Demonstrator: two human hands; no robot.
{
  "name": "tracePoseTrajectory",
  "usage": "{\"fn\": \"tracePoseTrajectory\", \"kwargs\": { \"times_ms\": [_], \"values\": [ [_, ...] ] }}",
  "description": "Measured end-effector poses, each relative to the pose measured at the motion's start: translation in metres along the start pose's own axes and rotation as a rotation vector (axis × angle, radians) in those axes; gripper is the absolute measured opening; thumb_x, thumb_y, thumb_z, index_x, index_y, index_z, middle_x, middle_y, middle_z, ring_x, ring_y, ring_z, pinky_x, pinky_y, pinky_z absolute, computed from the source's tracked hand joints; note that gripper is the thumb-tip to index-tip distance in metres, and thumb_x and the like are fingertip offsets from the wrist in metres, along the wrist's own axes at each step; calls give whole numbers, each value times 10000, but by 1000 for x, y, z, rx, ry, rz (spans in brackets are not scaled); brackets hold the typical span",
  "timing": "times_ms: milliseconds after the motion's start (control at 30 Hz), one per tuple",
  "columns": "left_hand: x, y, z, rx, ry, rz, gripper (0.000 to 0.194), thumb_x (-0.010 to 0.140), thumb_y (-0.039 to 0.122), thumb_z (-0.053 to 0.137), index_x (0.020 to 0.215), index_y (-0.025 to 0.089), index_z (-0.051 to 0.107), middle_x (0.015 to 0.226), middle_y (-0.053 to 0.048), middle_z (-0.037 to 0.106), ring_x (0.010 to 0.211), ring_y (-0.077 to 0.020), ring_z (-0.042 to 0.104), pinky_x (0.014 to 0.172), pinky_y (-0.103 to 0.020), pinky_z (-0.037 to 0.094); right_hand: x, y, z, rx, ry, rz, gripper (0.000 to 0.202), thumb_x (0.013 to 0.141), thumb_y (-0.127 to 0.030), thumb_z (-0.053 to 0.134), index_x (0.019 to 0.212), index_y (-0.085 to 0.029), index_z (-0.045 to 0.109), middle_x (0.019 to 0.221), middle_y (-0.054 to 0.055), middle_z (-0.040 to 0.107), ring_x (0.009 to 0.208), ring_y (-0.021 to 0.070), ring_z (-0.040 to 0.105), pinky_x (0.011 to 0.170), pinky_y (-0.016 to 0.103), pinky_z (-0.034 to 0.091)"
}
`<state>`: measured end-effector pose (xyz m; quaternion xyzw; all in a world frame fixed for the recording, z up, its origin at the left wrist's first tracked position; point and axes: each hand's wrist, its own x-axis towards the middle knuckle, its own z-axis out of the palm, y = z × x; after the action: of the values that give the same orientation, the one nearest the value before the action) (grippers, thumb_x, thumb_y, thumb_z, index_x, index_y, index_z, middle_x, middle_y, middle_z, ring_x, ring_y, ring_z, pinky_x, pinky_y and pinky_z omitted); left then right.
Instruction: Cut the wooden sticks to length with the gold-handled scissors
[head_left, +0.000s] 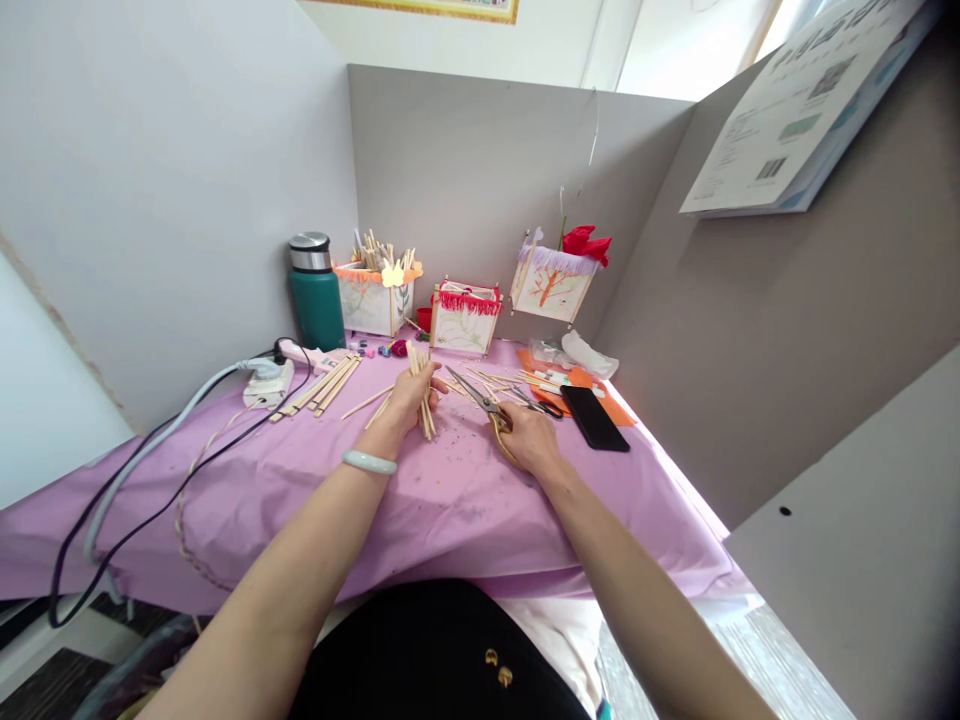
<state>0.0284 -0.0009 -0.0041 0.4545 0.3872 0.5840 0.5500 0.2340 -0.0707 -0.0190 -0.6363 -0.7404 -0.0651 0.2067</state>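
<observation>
My left hand (411, 398), with a pale bangle at the wrist, is closed round a bundle of thin wooden sticks (424, 405) held roughly upright above the table. In my right hand (529, 436) are gold-handled scissors (480, 398), their blades pointing up and left toward the bundle without touching it. The blades look slightly parted. Loose sticks (367, 402) lie on the purple cloth (450, 500) beside and behind my left hand. Farther left rests a row of flat wooden sticks (322, 388).
A green bottle (318, 300), a stick-filled paper box (375, 300) and a red-fringed box (466, 318) stand at the back. Another box (553, 285) hangs by the partition. A black phone (595, 418) lies right, near dark-handled scissors (550, 409). Cables (161, 440) trail off the left edge.
</observation>
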Motion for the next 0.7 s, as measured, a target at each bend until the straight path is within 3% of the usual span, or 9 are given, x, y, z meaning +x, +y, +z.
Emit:
{"fn": "tracePoseTrajectory", "kwargs": {
  "times_ms": [200,500,700],
  "values": [
    [1,-2,-2,19,-14,-8,302,832,399,646,934,116,623,633,-3,625,376,-68,483,388,-210,379,0,0,1,7,3,-10,285,930,-394,471,1098,-276,669,965,28,733,842,191,643,687,260,373],
    [-5,1,2,-8,-125,206,471,778,436,695,1128,129,626,671,8,639,410,-61,474,404,-199,369,1,2,0,94,66,9,261,888,-425,551,1076,-272,646,928,10,721,854,189,630,689,255,366],
    [-4,0,2,14,-137,297,376,747,396,725,994,118,668,672,4,618,447,-61,490,428,-203,386,0,2,2,78,66,-13,243,889,-413,545,1052,-269,651,924,11,724,826,185,627,674,256,343]
  ]
}}
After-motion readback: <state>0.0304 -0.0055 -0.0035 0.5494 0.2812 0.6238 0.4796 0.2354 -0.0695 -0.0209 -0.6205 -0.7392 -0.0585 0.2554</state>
